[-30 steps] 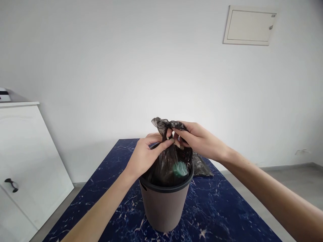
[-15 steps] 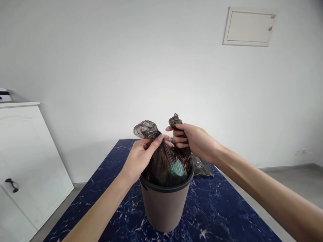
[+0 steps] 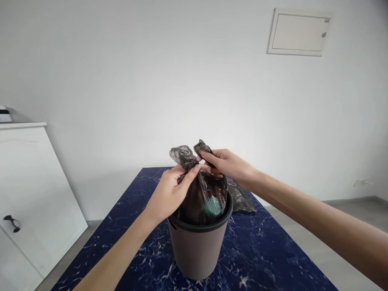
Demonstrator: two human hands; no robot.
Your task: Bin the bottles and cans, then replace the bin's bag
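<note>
A grey round bin [image 3: 197, 246] stands on a dark blue marbled table [image 3: 260, 254]. Inside it sits a black translucent rubbish bag [image 3: 203, 196] with something green showing through. My left hand [image 3: 169, 190] pinches one gathered end of the bag's top, which sticks up above my thumb. My right hand [image 3: 228, 165] grips the other gathered end just to the right. Both ends are held close together above the bin's mouth.
A second crumpled black bag [image 3: 241, 200] lies on the table behind the bin. A white cabinet [image 3: 27, 194] with a dark handle stands at the left. A white wall panel [image 3: 298, 32] sits high on the right. Grey floor surrounds the table.
The single bunched bag top was split into two ends, one in each hand, pulled apart. The two ends have now come back close together above the bin.
</note>
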